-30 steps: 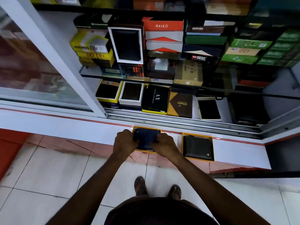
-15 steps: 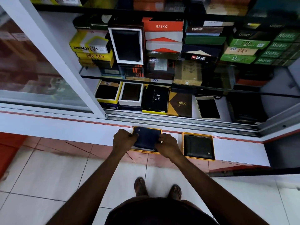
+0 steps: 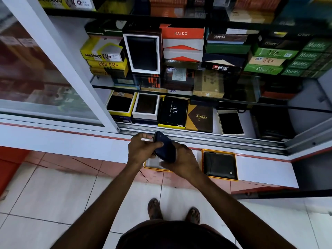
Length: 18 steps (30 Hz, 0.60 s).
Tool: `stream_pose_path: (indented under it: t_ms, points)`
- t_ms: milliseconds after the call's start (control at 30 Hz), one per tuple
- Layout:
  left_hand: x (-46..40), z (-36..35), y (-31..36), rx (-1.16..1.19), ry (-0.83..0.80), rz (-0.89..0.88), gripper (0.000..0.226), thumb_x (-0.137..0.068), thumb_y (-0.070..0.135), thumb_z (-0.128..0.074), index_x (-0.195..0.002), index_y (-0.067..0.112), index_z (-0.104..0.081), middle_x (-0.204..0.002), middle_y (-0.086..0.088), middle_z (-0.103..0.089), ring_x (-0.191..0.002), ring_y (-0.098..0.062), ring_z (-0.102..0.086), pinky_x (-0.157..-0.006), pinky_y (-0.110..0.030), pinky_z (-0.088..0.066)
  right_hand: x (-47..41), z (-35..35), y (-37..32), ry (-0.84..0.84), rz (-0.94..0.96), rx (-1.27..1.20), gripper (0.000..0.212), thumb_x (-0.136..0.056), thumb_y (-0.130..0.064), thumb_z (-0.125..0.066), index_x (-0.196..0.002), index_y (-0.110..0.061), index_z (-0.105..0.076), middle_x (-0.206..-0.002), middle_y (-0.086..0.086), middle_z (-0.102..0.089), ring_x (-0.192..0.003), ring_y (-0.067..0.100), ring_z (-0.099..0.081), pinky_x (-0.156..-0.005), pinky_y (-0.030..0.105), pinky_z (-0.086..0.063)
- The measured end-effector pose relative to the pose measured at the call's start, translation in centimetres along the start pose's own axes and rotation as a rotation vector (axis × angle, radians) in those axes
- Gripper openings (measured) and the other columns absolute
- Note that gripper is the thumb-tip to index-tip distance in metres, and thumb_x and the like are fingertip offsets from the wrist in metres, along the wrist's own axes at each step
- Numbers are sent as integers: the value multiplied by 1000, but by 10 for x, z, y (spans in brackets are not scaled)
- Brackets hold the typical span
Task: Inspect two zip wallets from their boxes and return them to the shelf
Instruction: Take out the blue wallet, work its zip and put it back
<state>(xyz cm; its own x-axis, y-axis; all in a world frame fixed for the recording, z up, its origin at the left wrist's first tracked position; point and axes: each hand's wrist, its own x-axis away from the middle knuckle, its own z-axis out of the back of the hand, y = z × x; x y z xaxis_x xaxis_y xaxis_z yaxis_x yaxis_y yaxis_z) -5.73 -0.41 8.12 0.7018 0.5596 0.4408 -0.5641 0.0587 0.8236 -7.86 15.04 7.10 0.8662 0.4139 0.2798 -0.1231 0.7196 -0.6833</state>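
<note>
Head view, wallet lifted for inspection: risk — the navy zip wallet [image 3: 166, 148], tilted on edge above its empty yellow-rimmed box [image 3: 152, 165], may slip if either grip loosens while the zip is worked; it would fall to the ledge [image 3: 260, 166] or floor. Left hand [image 3: 141, 150] curls over the wallet's upper left, thumb across its face; right hand [image 3: 181, 161] cradles it from beneath, fingers closed on it; second wallet [image 3: 219, 164] lies boxed just right of the right fingers.
</note>
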Motion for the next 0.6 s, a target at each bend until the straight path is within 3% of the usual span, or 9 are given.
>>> stream_pose_path:
  t_ms: [100, 200, 300, 367, 433, 533, 600]
  points:
    - [8, -1, 16, 11, 13, -70, 44, -59, 30, -90, -91, 18, -62, -80, -5, -75, -70, -18, -73, -55, -30, -61, 1, -4, -4, 117, 82, 63, 81, -70, -46, -80, -139, -25, -46, -126, -2, -67, -111, 19, -64, -88, 26, -52]
    - [18, -2, 34, 54, -38, -130, 45, -63, 41, -87, -95, 20, -64, -79, -3, -76, -70, -17, -74, -60, -32, -62, 5, 4, -13, 229, 120, -77, 57, -80, -26, -73, -133, -22, -52, -109, -1, -73, -95, 19, -69, -79, 23, -53]
    - [27, -3, 51, 220, -141, -128, 33, -81, 42, -74, -100, 15, -69, -86, -5, -78, -76, -20, -75, -64, -30, -60, 2, 16, -20, 210, 27, -341, 24, -82, -19, -69, -105, -19, -62, -78, 1, -71, -65, 20, -67, -61, 25, -54]
    - [30, -1, 58, 280, -147, -147, 27, -89, 38, -65, -99, 13, -71, -89, -4, -78, -79, -18, -73, -66, -28, -59, 1, 23, -20, 156, -94, -694, 16, -82, -12, -66, -98, -12, -65, -83, 7, -72, -76, 23, -70, -71, 34, -62]
    - [29, 3, 60, 342, -114, -146, 26, -93, 33, -60, -103, 11, -72, -96, -5, -77, -84, -19, -71, -65, -24, -57, 1, 32, -19, 87, -152, -1017, 19, -87, 1, -59, -105, -6, -64, -97, 13, -69, -88, 28, -69, -78, 42, -62]
    - [27, 12, 62, 381, -96, -130, 21, -90, 23, -64, -109, 16, -71, -106, -3, -74, -101, -23, -68, -72, -28, -56, 5, 52, -19, 50, -154, -1272, 17, -91, 2, -56, -100, -10, -63, -96, 11, -69, -91, 30, -69, -80, 43, -61]
    - [25, 17, 63, 335, -187, -182, 36, -83, 22, -73, -118, 23, -66, -118, 0, -69, -108, -21, -65, -78, -33, -55, 6, 64, -18, 47, -197, -1404, 12, -92, 0, -57, -97, -10, -61, -90, 9, -66, -86, 30, -67, -80, 40, -62]
